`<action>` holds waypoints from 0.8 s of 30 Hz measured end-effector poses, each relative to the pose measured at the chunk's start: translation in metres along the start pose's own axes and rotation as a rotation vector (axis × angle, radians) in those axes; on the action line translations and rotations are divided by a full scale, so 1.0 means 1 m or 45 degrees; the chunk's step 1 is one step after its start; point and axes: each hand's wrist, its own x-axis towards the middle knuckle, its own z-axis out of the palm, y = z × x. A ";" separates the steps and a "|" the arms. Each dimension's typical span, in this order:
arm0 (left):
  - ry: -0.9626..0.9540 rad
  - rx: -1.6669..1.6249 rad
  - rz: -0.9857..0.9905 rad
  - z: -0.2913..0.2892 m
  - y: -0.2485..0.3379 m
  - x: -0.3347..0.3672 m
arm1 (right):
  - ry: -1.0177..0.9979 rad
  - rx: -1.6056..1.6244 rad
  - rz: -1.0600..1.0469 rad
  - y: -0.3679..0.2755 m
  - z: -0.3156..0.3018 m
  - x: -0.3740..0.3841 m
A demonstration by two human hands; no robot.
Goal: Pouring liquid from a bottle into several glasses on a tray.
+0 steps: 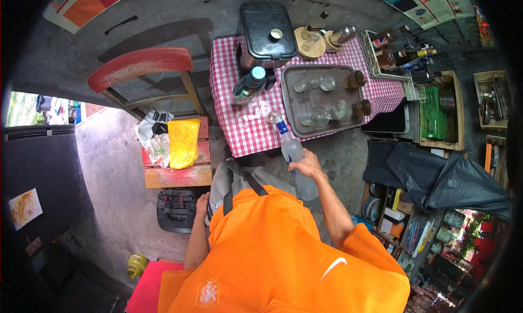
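My right hand (308,166) is closed around the body of a frosted clear bottle (292,148) with a blue neck label. The bottle stands out from the front edge of the table, its neck tilted toward the far left. My left hand (202,205) hangs beside my left thigh with fingers loosely stretched and nothing seen in them. Just past the bottle's neck lies a brown tray (321,105) holding several clear drinking glasses (320,116) and two dark brown ones (357,79). A dark bottle with a light blue cap (250,84) stands left of the tray.
A red-and-white checked cloth (231,117) covers the table, with a black lidded bin (267,29) at the back. More bottles fill a wire basket (376,62). A wooden chair (180,177) carries a yellow bag (183,143); a black bag (175,209) sits below it. Black plastic sheeting (430,174) covers shelves at right.
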 end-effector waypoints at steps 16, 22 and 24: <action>0.001 0.022 0.029 -0.002 -0.001 -0.004 | -0.072 -0.002 0.022 0.002 0.001 0.002; 0.012 0.055 -0.005 -0.002 -0.001 -0.005 | -0.073 -0.031 0.006 0.000 0.001 0.001; 0.007 0.058 0.004 -0.002 0.000 -0.006 | -0.075 -0.024 0.009 0.001 0.002 0.001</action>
